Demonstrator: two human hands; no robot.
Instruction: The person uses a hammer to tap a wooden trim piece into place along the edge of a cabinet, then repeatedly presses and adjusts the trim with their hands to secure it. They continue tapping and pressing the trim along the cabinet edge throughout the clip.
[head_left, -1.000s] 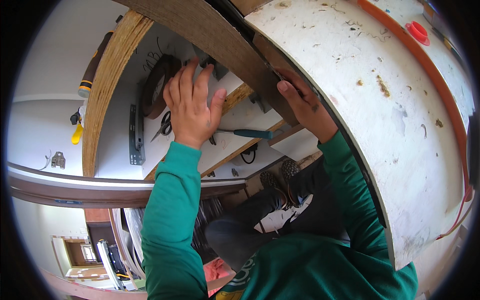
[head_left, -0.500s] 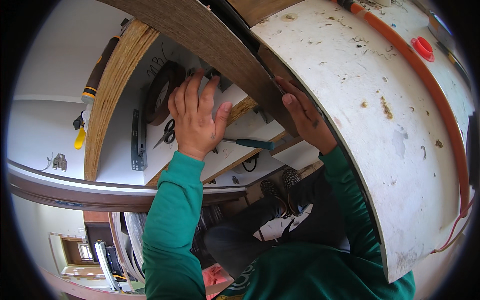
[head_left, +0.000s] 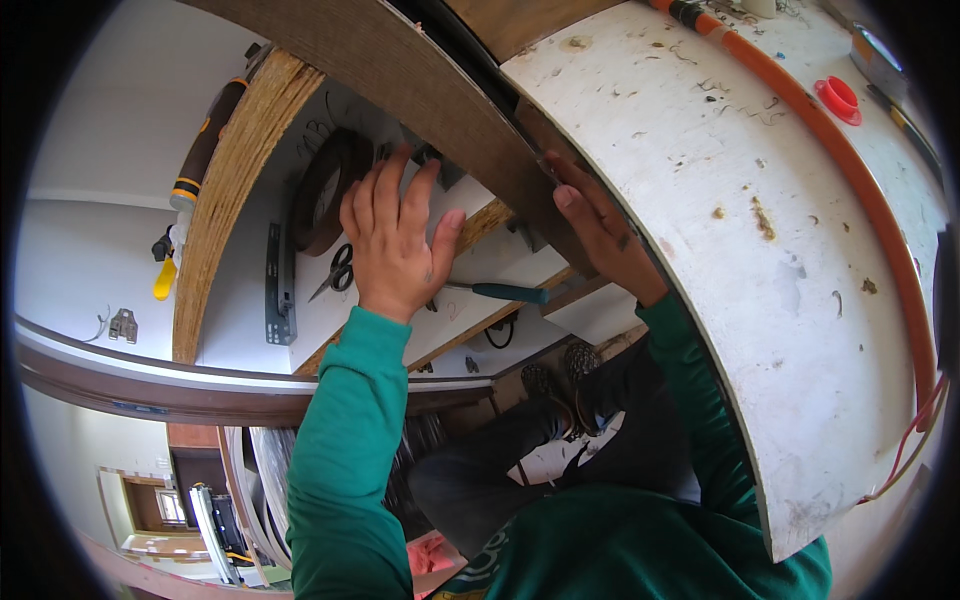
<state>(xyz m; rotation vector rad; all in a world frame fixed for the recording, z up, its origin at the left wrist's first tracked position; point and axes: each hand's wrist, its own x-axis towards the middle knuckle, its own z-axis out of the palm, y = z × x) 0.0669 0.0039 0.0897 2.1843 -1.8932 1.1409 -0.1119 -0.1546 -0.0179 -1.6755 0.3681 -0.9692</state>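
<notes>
A long brown wood-grain board runs slantwise across the upper middle. My left hand is open with its fingers spread, over the shelf left of the board; it appears to hold nothing. My right hand is at the board's right edge, beside the white tabletop. Its thumb and fingers are pressed together near a small shiny sliver at the edge; what they grip is mostly hidden. Around my left hand lie scissors, a brown roll of edge banding and a green-handled tool.
On the right, the white tabletop carries shavings, an orange hose and a red cap. A raw particleboard edge stands at left, with a dark-handled tool and a metal hinge beyond it.
The view has shifted slightly. My right hand has moved a little up and left along the board's edge. My left hand stays spread in nearly the same place.
</notes>
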